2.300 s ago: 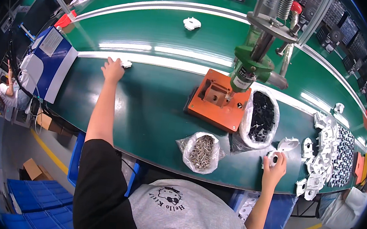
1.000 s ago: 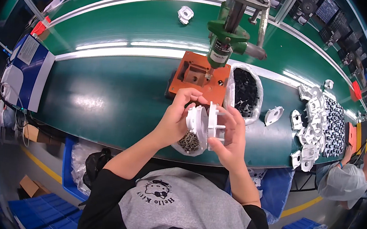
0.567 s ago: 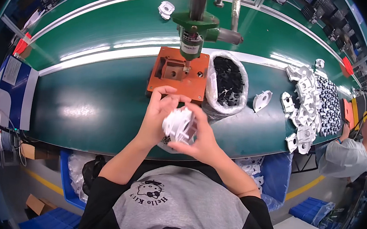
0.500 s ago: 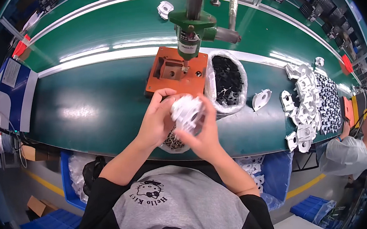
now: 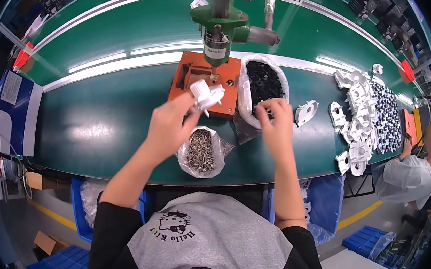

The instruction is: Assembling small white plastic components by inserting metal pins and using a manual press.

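Observation:
My left hand (image 5: 168, 127) is closed on a white plastic housing (image 5: 208, 95), held over the near part of an orange fixture block (image 5: 181, 82). Above that block stands a green press head (image 5: 216, 51) with a thin metal tip. My right hand (image 5: 278, 126) is at the near right rim of a clear-lined bag (image 5: 243, 98) full of small black parts (image 5: 265, 82). Its fingers are curled in toward the thumb; whatever may be between them is hidden. Between my forearms, a white bag (image 5: 191, 169) of metal screws (image 5: 201, 148) stands on the bench.
One loose white housing (image 5: 306, 113) lies right of the black parts. Farther right is a pile of white housings (image 5: 358, 104) beside rows of small black-and-white pieces (image 5: 386, 117). A blue-and-white machine (image 5: 18, 110) stands at left. Blue bins (image 5: 322, 207) sit below the bench; another person (image 5: 408, 179) works at far right.
Both hands were together on the white housing in front of the block. My left hand has carried it up over the block; my right hand let go and moved right to the black parts.

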Motion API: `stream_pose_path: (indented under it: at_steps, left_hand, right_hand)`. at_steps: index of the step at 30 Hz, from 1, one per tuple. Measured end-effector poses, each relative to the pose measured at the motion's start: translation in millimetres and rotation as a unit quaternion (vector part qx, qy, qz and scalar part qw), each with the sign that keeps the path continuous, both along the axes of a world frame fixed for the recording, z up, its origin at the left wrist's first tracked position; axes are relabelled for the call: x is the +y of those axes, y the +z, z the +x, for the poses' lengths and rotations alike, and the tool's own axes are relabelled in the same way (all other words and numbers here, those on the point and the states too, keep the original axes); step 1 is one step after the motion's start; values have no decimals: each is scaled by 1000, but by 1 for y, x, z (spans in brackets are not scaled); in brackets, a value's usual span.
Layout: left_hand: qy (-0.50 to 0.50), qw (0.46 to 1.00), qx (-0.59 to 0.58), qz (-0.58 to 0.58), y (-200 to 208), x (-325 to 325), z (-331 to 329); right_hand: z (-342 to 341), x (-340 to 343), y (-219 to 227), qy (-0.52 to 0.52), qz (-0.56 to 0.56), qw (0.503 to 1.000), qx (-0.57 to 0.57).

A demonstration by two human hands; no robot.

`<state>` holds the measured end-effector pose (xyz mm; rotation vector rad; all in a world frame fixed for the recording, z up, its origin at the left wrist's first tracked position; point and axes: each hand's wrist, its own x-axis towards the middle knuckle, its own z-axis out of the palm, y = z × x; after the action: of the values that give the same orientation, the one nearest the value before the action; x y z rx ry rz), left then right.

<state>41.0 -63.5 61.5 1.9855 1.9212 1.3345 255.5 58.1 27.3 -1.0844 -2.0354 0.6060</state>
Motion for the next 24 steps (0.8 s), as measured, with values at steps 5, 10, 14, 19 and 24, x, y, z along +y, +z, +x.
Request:
stream_pose_path:
  at_steps: [5,10,14,19,24]
  left_hand:
    - [9,966,256,-8,-5,38,-29]
    - [13,947,319,32,-29,65,-35]
    - [-32,980,190,-56,-23,68,-36]
    - [-84,988,123,-32,-30,67,-47]
    - [-60,973,219,-49,-48,67,-51]
  right_hand:
    - [1,29,-45,-99,38,975,-195]
    - [-3,29,-58,-111,47,971,-206]
    - [3,33,-59,-105,38,979,-172]
    - [1,34,-48,-103,59,986,-113]
    - [-7,35,-33,-47,59,997,-29]
